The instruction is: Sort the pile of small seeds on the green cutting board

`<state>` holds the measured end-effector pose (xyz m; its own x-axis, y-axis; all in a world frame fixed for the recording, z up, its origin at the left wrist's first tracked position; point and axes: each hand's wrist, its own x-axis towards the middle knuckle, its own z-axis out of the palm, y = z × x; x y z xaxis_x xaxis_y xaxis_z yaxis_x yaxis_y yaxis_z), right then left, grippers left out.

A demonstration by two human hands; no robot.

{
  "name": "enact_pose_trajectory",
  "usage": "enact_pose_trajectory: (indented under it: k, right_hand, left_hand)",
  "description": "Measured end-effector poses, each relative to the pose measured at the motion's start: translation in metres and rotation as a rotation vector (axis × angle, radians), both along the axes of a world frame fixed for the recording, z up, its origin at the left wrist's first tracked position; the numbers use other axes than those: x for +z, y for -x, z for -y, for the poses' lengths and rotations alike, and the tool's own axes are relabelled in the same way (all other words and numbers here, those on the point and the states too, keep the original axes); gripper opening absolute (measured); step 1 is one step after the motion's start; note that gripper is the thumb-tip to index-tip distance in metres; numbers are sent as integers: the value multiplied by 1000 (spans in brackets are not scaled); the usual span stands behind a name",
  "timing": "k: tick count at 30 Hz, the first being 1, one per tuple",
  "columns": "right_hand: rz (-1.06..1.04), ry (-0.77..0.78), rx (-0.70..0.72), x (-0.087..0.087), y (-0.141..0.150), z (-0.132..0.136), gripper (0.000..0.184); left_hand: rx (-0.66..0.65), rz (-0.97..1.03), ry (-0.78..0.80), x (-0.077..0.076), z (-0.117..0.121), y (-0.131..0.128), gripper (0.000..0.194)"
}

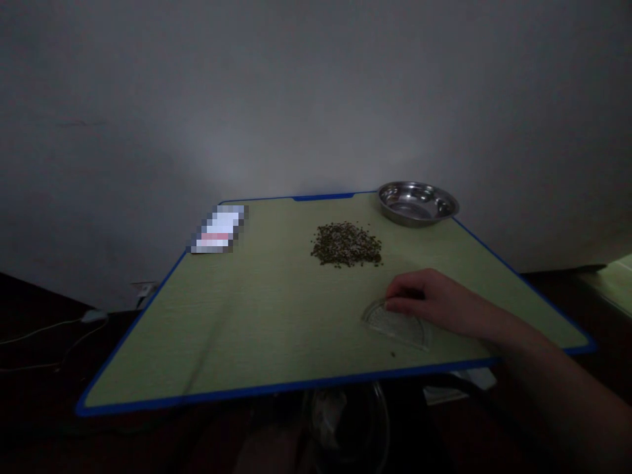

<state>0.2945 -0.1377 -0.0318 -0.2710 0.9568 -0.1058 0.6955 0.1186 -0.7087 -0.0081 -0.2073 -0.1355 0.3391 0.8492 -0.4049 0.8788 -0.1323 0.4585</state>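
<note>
My right hand point(427, 299) reaches in from the right, its thumb and fingers closed on the curved edge of a clear half-round protractor point(397, 327) at the table's near right. A loose pile of small dark seeds or grains point(346, 245) lies beyond the protractor, and a single dark grain point(393, 355) sits close to the front edge. Below that edge, in deep shadow, a shiny round bowl point(332, 421) shows partly. Beside it is a dim shape that looks like my left hand point(271, 447); its fingers are lost in the dark.
A steel bowl point(417, 205) stands at the table's back right corner. A blurred-out phone-like slab point(218, 229) lies at the left edge. The pale green folding table point(197, 342) has a blue rim and stands against a grey wall. Cables point(93, 317) run at the left.
</note>
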Motion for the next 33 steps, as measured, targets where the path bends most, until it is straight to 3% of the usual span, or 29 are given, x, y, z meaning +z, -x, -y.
enact_pose_trajectory:
  k: [3, 7, 11, 15, 23, 33]
  right_hand:
    - [-21, 0, -5, -2, -1, -1, 29]
    - [-59, -12, -32, -6, 0, -2, 26]
    - [-72, -28, -56, -10, 0, -3, 24]
    - [-52, -35, -58, -13, -1, -3, 26]
    - [-37, -75, -42, -15, -2, -3, 27]
    - [-35, -94, -43, -15, -1, -3, 27]
  left_hand:
    - [76, -51, -13, -25, -8, -5, 33]
    - [143, -89, -25, -39, -8, -11, 32]
    - [182, -104, -39, -51, -2, -18, 44]
    - [186, -101, -57, -58, 1, -21, 49]
    - [31, -22, 32, -71, 3, -20, 57]
    - [78, -60, -30, -85, 4, -20, 52]
